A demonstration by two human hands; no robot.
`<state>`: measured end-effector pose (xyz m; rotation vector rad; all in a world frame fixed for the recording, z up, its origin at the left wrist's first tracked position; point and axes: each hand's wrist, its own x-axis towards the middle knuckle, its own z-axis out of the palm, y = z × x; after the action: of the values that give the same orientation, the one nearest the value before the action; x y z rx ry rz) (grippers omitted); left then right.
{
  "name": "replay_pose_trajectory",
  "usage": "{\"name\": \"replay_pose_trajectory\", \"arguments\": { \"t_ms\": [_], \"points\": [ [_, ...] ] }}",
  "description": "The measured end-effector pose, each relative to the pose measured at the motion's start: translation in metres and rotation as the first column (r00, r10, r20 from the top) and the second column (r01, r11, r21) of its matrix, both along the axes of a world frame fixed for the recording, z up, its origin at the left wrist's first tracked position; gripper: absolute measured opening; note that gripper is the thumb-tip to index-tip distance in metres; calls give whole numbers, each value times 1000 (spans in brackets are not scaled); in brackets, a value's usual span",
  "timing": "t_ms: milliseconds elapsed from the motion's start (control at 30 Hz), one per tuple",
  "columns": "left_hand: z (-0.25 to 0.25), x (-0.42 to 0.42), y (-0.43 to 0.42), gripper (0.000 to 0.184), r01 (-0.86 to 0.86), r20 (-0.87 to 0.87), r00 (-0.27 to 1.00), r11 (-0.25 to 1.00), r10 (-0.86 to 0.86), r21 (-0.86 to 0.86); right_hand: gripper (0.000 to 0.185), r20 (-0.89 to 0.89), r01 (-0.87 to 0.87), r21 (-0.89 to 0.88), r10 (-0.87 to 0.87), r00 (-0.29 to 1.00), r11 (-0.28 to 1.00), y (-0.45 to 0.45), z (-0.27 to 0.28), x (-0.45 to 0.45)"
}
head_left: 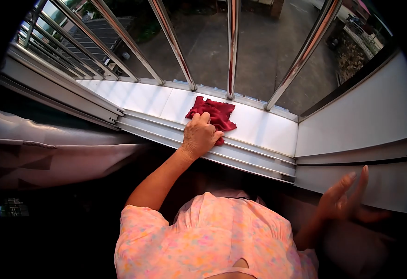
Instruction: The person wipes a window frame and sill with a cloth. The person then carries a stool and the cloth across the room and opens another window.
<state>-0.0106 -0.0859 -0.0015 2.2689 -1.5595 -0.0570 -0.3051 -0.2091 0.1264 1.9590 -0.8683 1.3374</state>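
Note:
My left hand (200, 136) is closed on a dark red cloth (215, 114) at the inner side of the white tiled sill (259, 125). The crumpled cloth spreads ahead of my knuckles over the tiles, and a small end hangs onto the metal window track (254, 158). Off to the right, my right hand (343, 197) is raised beside the window frame's lower side wall, its fingers apart and nothing in it. That hand is partly in shadow and slightly blurred.
Shiny metal bars (231, 51) stand along the sill's outer edge, with a paved yard far below. A sliding window frame (64, 88) is at the left, above a pale patterned curtain (59, 167). A white side wall (357, 111) closes the right end.

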Motion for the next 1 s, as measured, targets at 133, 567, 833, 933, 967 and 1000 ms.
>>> {"name": "replay_pose_trajectory", "arguments": {
  "t_ms": [133, 567, 833, 933, 967, 1000],
  "points": [
    [-3, -9, -7, 58, 4, 8, 1000, 996, -3, -91, 23, -20, -5, -2, 5, 1000, 1000, 2, 4, 1],
    [6, 71, 5, 16, -285, -47, 946, 890, 321, 356, 22, -10, 47, 10, -47, 999, 999, 7, 0, 3],
    [-48, 190, -37, 13, -248, 138, 958, 968, 251, -42, 23, 27, 70, 78, -72, 997, 995, 7, -4, 2],
    [-45, 195, -71, 8, -260, 195, 942, 962, 272, -85, 24, 4, 76, 66, -76, 997, 995, 9, 1, 1],
    [-62, 215, -86, 7, -331, 58, 937, 931, 343, -153, 24, -30, 86, 62, -84, 996, 994, 9, 3, -1],
    [-68, 233, -102, 9, -404, -87, 915, 890, 395, -213, 25, -39, 81, 61, -79, 996, 995, 9, 3, -2]
  ]
}}
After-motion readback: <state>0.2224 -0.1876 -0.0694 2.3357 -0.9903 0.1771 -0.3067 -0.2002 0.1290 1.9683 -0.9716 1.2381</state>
